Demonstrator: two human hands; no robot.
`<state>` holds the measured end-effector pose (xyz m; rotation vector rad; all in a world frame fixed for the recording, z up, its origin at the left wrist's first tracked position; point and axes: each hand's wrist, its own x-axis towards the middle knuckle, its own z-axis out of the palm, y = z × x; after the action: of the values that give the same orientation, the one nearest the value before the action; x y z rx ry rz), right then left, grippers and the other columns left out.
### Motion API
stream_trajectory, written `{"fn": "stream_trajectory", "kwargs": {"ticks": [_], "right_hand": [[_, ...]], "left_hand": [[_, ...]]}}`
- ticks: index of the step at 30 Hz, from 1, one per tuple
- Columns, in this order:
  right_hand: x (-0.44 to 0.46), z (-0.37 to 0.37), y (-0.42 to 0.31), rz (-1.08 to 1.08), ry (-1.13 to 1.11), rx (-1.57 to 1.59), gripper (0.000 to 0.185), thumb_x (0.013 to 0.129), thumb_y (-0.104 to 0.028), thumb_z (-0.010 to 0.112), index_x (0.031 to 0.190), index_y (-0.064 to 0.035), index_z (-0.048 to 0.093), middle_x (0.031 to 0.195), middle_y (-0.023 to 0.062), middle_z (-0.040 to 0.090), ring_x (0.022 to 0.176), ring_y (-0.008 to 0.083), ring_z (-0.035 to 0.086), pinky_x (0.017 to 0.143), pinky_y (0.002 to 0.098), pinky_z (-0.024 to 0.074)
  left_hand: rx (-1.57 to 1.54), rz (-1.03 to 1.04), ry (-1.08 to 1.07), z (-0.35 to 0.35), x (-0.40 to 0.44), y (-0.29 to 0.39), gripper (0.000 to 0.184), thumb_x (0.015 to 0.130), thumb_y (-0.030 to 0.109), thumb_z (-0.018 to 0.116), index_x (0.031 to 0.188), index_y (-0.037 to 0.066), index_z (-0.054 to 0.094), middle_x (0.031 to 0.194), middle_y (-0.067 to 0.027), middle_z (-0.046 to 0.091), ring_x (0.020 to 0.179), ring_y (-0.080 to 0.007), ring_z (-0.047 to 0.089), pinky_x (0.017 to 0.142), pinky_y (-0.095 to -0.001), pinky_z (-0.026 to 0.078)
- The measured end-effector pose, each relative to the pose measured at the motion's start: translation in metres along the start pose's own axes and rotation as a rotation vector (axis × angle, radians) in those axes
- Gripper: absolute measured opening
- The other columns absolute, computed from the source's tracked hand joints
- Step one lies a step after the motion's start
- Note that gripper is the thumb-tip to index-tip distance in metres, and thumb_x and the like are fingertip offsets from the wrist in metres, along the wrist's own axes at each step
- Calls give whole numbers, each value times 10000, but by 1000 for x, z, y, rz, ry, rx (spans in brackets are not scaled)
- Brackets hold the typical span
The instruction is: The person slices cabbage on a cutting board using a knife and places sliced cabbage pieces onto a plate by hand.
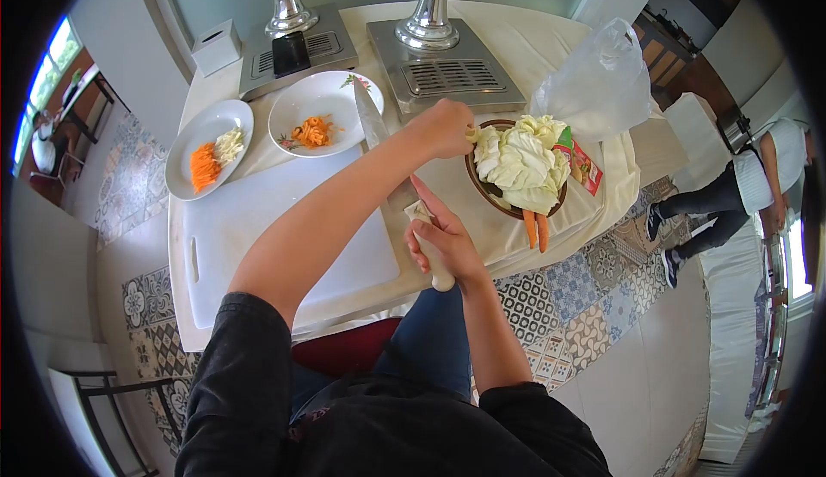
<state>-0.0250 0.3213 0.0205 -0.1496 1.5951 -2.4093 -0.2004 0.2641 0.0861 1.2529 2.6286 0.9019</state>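
Observation:
My right hand (449, 249) is wrapped round the pale handle of a large knife (371, 118), whose blade points away from me and passes under my left forearm. My left hand (443, 129) reaches across to the rim of a brown bowl (473, 170), its fingers curled in; what they may be holding is hidden. Pale cabbage leaves (525, 163) fill that bowl. Two carrots (536, 231) stick out at its near side, and a red and green packet (587, 167) leans at its right. Left of the knife lies a white cutting board (284, 219).
Shredded carrot (205, 167) and pale shreds (228, 146) share an oval plate (185, 129). A white bowl (288, 103) holds orange peelings (314, 131). Two metal stands (452, 64) are behind, with a dark phone (290, 54) and a clear plastic bag (598, 81). A person (748, 180) is at right.

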Motion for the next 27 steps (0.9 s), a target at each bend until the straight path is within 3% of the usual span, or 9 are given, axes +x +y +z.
{"fn": "stream_trajectory", "kwargs": {"ticks": [3,6,9,10,14,17,18,21,27], "right_hand": [[-1,1,-3,0,14,-4,699,1023,-102,513,1633,-178,179,734,52,544,528,113,495,501,265,453],[-1,1,-2,-14,8,7,693,1024,-103,511,1631,-174,186,732,53,544,527,113,492,503,265,453],[-3,4,-7,-4,29,3,691,1021,-102,512,1630,-169,191,731,53,546,526,113,492,504,259,450],[-3,4,-6,-17,27,-10,689,1019,-101,512,1628,-164,197,729,55,549,527,112,494,500,258,448],[-4,8,-7,-19,92,-39,691,1011,-90,514,1626,-157,204,729,58,554,519,110,495,480,254,442],[-4,10,-7,-27,126,-43,693,1006,-81,511,1624,-148,206,727,62,557,511,109,495,463,249,435],[-4,10,-5,-35,132,-52,694,1005,-80,511,1624,-145,206,726,64,558,508,108,494,459,247,432],[-3,10,-2,-54,137,-37,693,1005,-89,510,1624,-136,201,725,67,553,495,105,483,443,239,426],[-2,11,0,-45,166,5,697,1005,-107,510,1625,-138,193,722,64,537,482,101,468,425,230,417]], "left_hand": [[4,78,77,-17,-4,-4,384,738,193,751,1050,-27,713,915,-192,712,869,-343,685,798,-393,536],[-133,-41,44,-50,-25,7,449,785,229,767,1157,-12,697,901,-122,710,839,-244,665,799,-356,519],[-370,-98,-102,-78,-59,6,557,825,289,793,1266,-20,651,962,-57,705,881,-147,627,838,-312,501],[-468,-63,-111,-79,-71,-4,568,850,250,802,1304,-40,621,1060,-39,705,947,-112,621,877,-280,487],[-491,-195,-109,-96,-135,-17,529,818,93,812,1296,-38,626,1058,-56,706,934,-113,621,870,-261,489],[-353,-329,-19,-107,-191,-21,541,804,89,820,1302,-11,634,1019,-55,707,890,-115,615,836,-285,507],[-342,-284,117,-97,-211,-37,517,794,78,809,1285,29,655,965,-90,712,814,-163,612,809,-305,514],[-175,-412,240,-85,-259,-55,548,776,61,808,1299,44,649,996,-116,714,814,-206,620,829,-332,529],[-162,-448,580,-59,-316,-74,563,785,121,816,1310,62,621,1135,-162,701,997,-284,664,881,-399,543]]}}
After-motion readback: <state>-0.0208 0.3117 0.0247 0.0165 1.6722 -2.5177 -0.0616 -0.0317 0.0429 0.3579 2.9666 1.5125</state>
